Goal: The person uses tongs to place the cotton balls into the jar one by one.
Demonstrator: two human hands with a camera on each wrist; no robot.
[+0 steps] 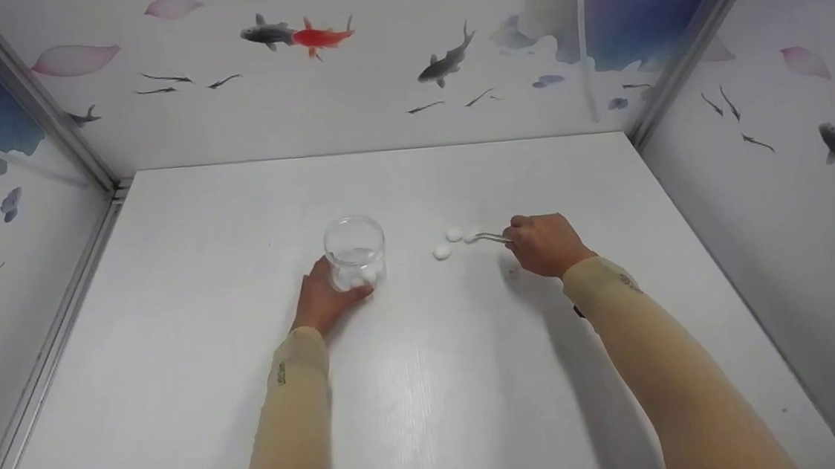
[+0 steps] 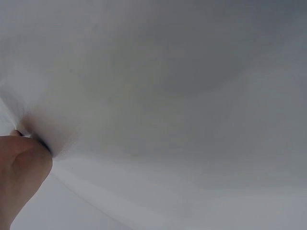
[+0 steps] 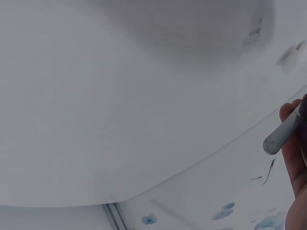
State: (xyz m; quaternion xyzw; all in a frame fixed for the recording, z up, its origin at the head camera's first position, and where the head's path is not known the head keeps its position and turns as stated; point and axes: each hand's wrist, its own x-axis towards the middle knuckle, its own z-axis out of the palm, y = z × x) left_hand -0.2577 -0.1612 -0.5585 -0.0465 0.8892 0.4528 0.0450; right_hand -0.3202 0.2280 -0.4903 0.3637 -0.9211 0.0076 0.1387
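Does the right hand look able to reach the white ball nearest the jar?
Probably yes: nothing covers that white ball, though the tweezers in the right hand point at another ball.

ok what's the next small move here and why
Probably squeeze the tweezers in the right hand on the white ball at their tips: they reach it, but a grip isn't clear. The left hand holds the jar, more balls inside.
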